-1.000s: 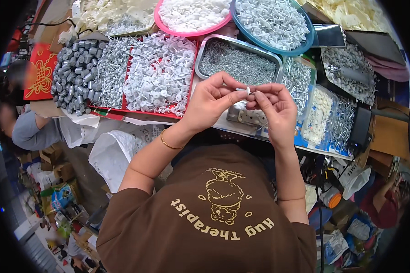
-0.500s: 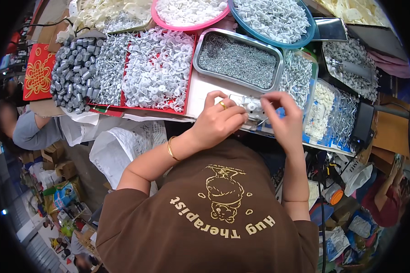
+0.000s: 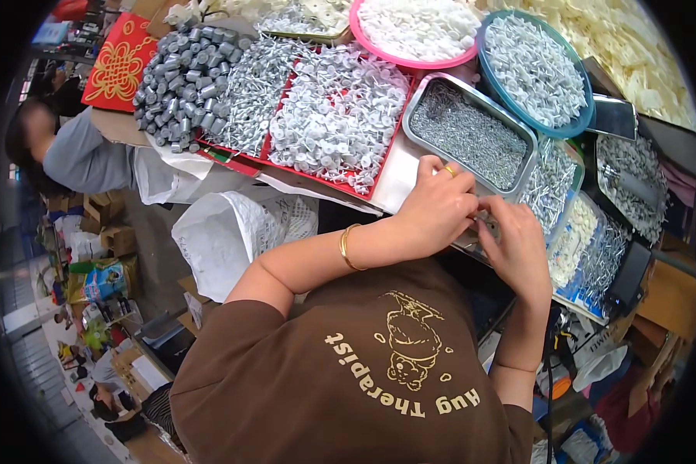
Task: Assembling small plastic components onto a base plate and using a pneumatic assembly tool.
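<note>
My left hand (image 3: 444, 206), with a ring and a gold bangle, has its fingers curled into a pinch over the front edge of the table. Thumb and fingers of my right hand (image 3: 516, 243) are pinched close against it. Whatever small thing sits between the fingertips is hidden. Just beyond them stands a metal tray (image 3: 489, 104) of tiny screws or pins. To the left of my hands, a red box (image 3: 392, 143) holds white round-headed pieces with metal shanks. Beside my right hand lie loose silvery screws or nails (image 3: 549, 182) in a clear container.
Along the back are a pink basin (image 3: 410, 59) of white parts and a teal basin (image 3: 481, 54) of capped nails. Grey cylinders (image 3: 182, 89) are heaped at left, near another person's grey sleeve (image 3: 93, 151). A white sack (image 3: 213, 240) hangs below the table edge.
My hands were apart around a small white piece; now their fingertips meet and that piece is hidden. The whole view has turned, with the table's contents shifted to the right.
</note>
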Available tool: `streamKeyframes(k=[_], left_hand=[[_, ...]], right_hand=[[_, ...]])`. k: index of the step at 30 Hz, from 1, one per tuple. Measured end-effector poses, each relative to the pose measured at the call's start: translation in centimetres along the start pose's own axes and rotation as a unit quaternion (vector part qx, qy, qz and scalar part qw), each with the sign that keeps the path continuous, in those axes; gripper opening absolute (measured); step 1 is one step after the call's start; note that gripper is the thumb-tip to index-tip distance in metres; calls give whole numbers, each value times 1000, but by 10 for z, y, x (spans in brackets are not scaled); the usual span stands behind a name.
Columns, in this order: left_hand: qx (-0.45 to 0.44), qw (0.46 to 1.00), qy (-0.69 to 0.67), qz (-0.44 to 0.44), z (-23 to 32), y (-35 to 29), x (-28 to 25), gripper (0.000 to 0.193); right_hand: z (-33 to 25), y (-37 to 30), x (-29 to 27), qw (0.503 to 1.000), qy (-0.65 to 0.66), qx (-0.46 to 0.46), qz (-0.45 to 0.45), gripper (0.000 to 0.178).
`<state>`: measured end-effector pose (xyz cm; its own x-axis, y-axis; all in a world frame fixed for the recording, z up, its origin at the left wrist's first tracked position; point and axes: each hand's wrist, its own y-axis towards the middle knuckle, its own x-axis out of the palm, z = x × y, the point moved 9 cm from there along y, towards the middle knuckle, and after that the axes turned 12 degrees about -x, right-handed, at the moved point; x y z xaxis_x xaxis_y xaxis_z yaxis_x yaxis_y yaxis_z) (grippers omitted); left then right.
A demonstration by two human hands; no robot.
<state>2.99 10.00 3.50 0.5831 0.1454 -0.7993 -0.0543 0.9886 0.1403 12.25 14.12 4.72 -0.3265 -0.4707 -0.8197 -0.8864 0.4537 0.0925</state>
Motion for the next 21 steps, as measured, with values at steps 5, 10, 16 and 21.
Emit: streamKeyframes(k=[5,10,16,21], left_hand=[[-18,995,-14,100,-50,5,-62,9],[-328,841,277,328,-222,-7,-195,36],[-339,889,65,300,-326,-7,-193,33],[-324,883,-7,340,-323,-14,-197,20]], right_hand=[[1,-13,-3,999,-6,-27,28,30],[23,-25,-32,978,56,72,186,33],[51,-24,-72,958,23,83,273,21],[195,-76,-148,876,-156,324,321,25]])
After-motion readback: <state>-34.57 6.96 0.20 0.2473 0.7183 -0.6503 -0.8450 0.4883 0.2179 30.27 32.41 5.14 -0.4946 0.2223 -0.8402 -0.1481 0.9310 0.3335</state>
